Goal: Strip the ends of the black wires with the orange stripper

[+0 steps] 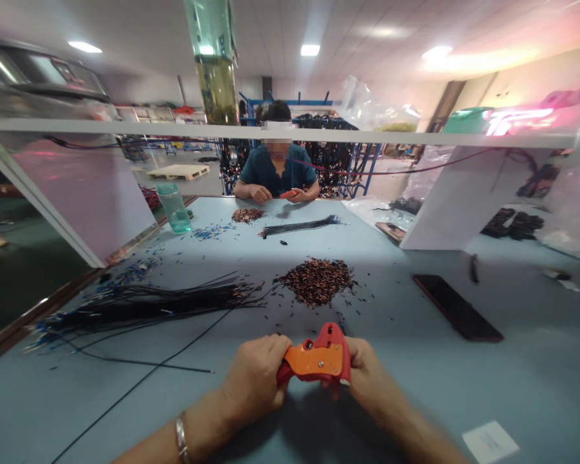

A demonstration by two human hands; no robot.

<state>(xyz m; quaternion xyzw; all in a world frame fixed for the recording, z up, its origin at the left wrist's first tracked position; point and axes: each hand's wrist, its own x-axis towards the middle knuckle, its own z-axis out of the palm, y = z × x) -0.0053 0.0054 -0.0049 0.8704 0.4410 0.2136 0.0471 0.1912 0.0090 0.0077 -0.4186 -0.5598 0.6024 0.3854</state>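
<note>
A red and orange wire stripper [321, 362] is held over the near part of the table. My left hand [257, 375], with a metal bracelet at the wrist, is closed around its handles. On the other side my right hand [367, 368] is closed against the tool's head; its fingertips are hidden behind it, so what they pinch cannot be made out. Beyond the tool lies a heap of small dark and copper-coloured pieces [319, 281]. To the left rests a bundle of black wires [164, 303] with blue and bare ends, and a single long wire [140, 381] crosses the table.
A dark phone [457, 308] and a paper slip [490, 443] lie at right. A green bottle [174, 209] stands at the far left. Across the table a person [278, 167] holds a red tool. A white shelf [319, 133] spans the table, another bottle [215, 71] upon it.
</note>
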